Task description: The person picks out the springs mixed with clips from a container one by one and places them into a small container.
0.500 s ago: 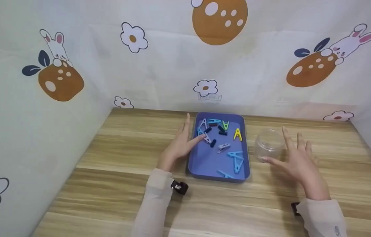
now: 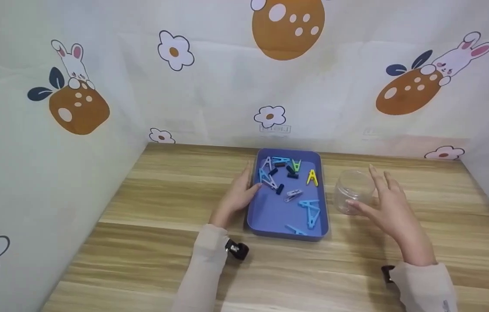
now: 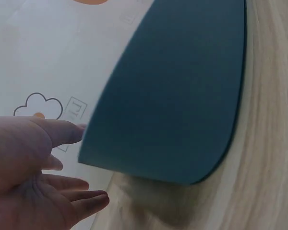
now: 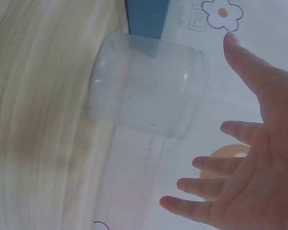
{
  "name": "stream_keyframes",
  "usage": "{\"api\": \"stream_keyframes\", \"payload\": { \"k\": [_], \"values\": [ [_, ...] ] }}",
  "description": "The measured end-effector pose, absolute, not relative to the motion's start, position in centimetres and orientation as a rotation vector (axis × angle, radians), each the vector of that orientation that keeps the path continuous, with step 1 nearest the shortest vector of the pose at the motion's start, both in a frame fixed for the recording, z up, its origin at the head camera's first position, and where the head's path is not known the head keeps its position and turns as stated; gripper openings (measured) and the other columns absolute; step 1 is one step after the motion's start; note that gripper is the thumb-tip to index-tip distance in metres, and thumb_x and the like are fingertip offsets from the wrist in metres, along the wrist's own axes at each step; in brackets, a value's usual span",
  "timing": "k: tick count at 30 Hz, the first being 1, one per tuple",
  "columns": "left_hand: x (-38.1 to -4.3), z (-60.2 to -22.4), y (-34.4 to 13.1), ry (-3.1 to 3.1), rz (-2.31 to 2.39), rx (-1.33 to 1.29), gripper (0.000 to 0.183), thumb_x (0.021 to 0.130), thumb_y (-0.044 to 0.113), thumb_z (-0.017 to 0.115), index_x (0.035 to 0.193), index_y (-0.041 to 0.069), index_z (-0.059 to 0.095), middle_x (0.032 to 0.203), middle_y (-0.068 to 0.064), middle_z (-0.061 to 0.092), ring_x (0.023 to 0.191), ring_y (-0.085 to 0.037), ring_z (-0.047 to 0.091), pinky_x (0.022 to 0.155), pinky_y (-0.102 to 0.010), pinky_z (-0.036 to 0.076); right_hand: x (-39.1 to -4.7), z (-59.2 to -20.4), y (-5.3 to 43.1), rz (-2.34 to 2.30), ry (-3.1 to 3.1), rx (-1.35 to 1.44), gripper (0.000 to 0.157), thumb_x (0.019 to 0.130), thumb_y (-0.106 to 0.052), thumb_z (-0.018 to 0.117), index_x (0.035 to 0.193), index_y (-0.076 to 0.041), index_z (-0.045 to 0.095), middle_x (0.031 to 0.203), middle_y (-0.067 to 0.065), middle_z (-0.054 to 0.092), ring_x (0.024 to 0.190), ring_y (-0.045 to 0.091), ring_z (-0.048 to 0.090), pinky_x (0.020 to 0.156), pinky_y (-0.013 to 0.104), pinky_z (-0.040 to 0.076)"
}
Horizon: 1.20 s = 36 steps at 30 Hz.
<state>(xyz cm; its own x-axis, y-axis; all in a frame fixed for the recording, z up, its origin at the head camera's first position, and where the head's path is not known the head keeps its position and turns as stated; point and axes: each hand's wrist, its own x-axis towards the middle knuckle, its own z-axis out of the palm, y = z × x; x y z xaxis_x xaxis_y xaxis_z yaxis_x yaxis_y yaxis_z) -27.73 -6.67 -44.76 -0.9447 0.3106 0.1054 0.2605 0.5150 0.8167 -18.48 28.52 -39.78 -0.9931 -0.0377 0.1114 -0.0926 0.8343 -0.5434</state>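
A blue-purple tray point(image 2: 270, 219) lies on the table with several small clothespins inside, among them a yellow clothespin point(image 2: 312, 177) and a green clothespin point(image 2: 296, 165). Several short black pieces point(image 2: 280, 189) lie among them. My left hand point(image 2: 236, 195) is at the tray's left side, its thumb by the rim and its fingers extended along the outside. In the left wrist view the thumb reaches the edge of the tray wall point(image 3: 168, 96). Right of the tray stands a clear jar point(image 4: 139, 86) without a lid. My right hand point(image 2: 394, 212) spreads around its right side, fingers straight; contact is unclear.
The wood-grain table point(image 2: 162, 203) runs back to a pale printed cloth point(image 2: 210, 86) that hangs behind and at both sides. Dark wrist cameras point(image 2: 237, 249) sit under both sleeves, close above the table.
My left thumb has drawn back from over the clothespins to the tray's left rim, and the left fingers have lowered slightly. My right fingers have come a little closer together beside the jar.
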Motion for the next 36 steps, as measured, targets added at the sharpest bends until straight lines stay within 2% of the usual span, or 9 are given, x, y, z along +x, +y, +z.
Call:
{"api": "stream_keyframes", "payload": {
  "k": [4, 9, 16, 20, 23, 28, 33, 36],
  "values": [
    [-27.8, -44.7, -6.8, 2.71, 1.391, 0.533, 0.06, 0.108, 0.006, 0.053, 0.161, -0.008, 0.03, 0.163, -0.03, 0.038, 0.15, -0.044, 0.04, 0.127, -0.054, 0.031, -18.2, -38.8, 27.6, 0.86, -2.824, 0.141, 0.095, 0.094, -0.032, 0.081, 0.165, 0.002, 0.026, 0.162, 0.045, 0.019, 0.145, 0.069, 0.024, 0.113, 0.083, 0.026],
    [-27.9, -44.7, -6.4, 2.754, 1.301, 0.586, 0.057, 0.108, 0.004, 0.051, 0.16, -0.009, 0.031, 0.161, -0.029, 0.041, 0.149, -0.043, 0.042, 0.126, -0.052, 0.034, -17.8, -37.9, 26.4, 0.819, -2.727, 0.179, 0.084, 0.094, -0.021, 0.081, 0.16, 0.003, 0.036, 0.16, 0.041, 0.03, 0.143, 0.066, 0.032, 0.111, 0.081, 0.031],
    [-28.0, -44.9, -6.3, 2.785, 1.283, 0.574, 0.055, 0.107, 0.001, 0.051, 0.159, -0.011, 0.034, 0.159, -0.03, 0.043, 0.147, -0.044, 0.045, 0.124, -0.052, 0.036, -17.7, -37.8, 24.3, 0.815, -2.703, 0.241, 0.073, 0.097, -0.023, 0.078, 0.158, -0.001, 0.044, 0.16, 0.035, 0.038, 0.143, 0.061, 0.038, 0.112, 0.077, 0.036],
    [-28.0, -45.1, -6.4, 2.807, 1.279, 0.612, 0.055, 0.104, -0.003, 0.053, 0.155, -0.017, 0.035, 0.154, -0.036, 0.046, 0.143, -0.048, 0.048, 0.123, -0.054, 0.038, -17.9, -38.1, 23.3, 0.8, -2.676, 0.295, 0.068, 0.096, -0.022, 0.079, 0.154, 0.001, 0.049, 0.157, 0.033, 0.044, 0.141, 0.057, 0.044, 0.112, 0.073, 0.04],
    [-27.9, -45.1, -6.5, 2.824, 1.278, 0.645, 0.054, 0.102, -0.005, 0.055, 0.151, -0.021, 0.037, 0.148, -0.039, 0.05, 0.138, -0.05, 0.052, 0.12, -0.055, 0.04, -18.2, -38.1, 22.7, 0.797, -2.675, 0.324, 0.067, 0.096, -0.022, 0.078, 0.152, 0.003, 0.051, 0.155, 0.032, 0.047, 0.141, 0.054, 0.046, 0.114, 0.07, 0.04],
    [-27.9, -45.1, -6.6, 2.81, 1.303, 0.655, 0.053, 0.101, -0.007, 0.055, 0.15, -0.02, 0.039, 0.144, -0.039, 0.055, 0.134, -0.05, 0.056, 0.117, -0.056, 0.045, -18.7, -38.1, 21.7, 0.818, -2.728, 0.343, 0.067, 0.097, -0.024, 0.078, 0.153, 0.003, 0.05, 0.153, 0.032, 0.049, 0.142, 0.053, 0.046, 0.117, 0.069, 0.038],
    [-28.0, -45.0, -6.5, 2.773, 1.321, 0.621, 0.051, 0.101, -0.008, 0.054, 0.149, -0.02, 0.041, 0.147, -0.038, 0.052, 0.138, -0.049, 0.053, 0.119, -0.055, 0.043, -19.3, -38.3, 20.9, 0.886, -2.771, 0.391, 0.066, 0.099, -0.025, 0.077, 0.153, 0.001, 0.05, 0.15, 0.033, 0.052, 0.125, 0.05, 0.061, 0.103, 0.063, 0.054],
    [-28.0, -44.9, -6.5, 2.765, 1.318, 0.6, 0.049, 0.102, -0.007, 0.053, 0.149, -0.02, 0.043, 0.147, -0.038, 0.052, 0.139, -0.049, 0.051, 0.12, -0.055, 0.041, -19.8, -38.5, 20.6, 0.939, -2.809, 0.415, 0.065, 0.1, -0.024, 0.075, 0.154, 0.001, 0.049, 0.149, 0.032, 0.053, 0.119, 0.048, 0.065, 0.097, 0.058, 0.059]
  ]
}}
